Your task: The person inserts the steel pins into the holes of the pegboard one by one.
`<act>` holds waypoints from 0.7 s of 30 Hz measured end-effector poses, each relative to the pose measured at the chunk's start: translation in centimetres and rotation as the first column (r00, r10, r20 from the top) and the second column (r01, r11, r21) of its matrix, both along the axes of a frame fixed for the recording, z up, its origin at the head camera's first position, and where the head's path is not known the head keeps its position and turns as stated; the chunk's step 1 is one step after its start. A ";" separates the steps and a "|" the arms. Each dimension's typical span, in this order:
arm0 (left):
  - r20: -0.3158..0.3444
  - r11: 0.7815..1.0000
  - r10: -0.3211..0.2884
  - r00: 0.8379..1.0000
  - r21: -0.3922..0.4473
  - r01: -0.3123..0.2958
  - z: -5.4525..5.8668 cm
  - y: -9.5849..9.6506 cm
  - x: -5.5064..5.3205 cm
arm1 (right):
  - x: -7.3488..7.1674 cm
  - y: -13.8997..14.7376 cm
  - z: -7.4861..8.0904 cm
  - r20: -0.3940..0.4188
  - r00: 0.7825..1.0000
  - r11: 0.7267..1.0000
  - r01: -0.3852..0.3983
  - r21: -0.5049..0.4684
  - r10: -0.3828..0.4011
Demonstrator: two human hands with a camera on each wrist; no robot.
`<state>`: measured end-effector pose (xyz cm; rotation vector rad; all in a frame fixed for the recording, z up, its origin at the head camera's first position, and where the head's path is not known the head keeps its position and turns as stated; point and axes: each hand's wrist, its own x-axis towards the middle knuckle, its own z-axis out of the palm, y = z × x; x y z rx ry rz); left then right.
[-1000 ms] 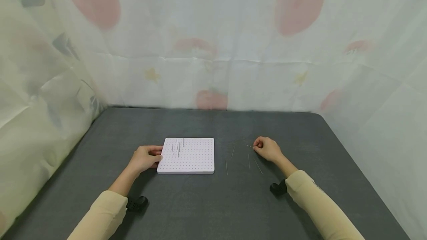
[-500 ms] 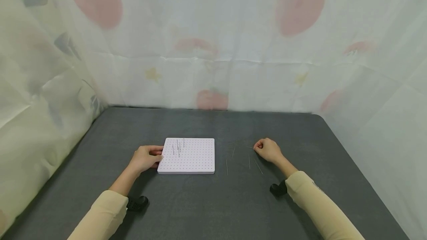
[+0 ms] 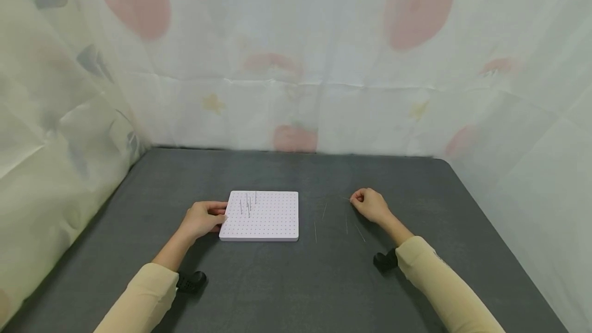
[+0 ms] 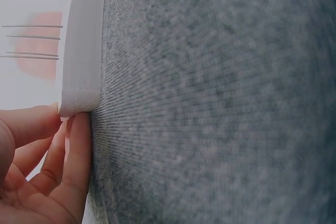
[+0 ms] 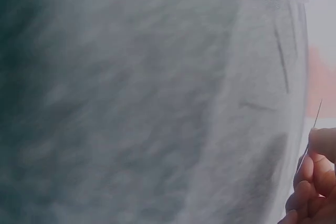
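Observation:
My left hand [image 3: 199,218] holds the left edge of a white perforated board [image 3: 273,222], thumb at its top edge and fingers at the side; the left wrist view shows this grip at the corner. Several thin metal pins [image 4: 32,37] stand upright in holes at the board's upper left. To the right, my right hand [image 3: 371,205] pinches a thin metal pin [image 5: 318,111] between thumb and fingertips, just above the table. The pin's tip sticks out past the thumb in the right wrist view; part of its length is hidden by the fingers.
Several loose pins, among them a near one [image 3: 316,232] and a slanted one [image 3: 360,233], lie on the dark grey table [image 3: 287,287] between the board and my right hand. A patterned curtain [image 3: 351,117] hangs behind the table and at both sides.
My right hand has risen slightly with the pin, which shows less of its length in the head view. My left hand and the board stay put.

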<state>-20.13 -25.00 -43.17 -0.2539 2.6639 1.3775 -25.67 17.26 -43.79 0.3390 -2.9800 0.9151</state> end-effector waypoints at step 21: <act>0.001 1.000 0.002 1.000 0.010 -0.002 0.1 0.0 -0.1 | -0.3 -3.0 1.4 0.038 0.990 0.989 -0.137 -0.052 0.139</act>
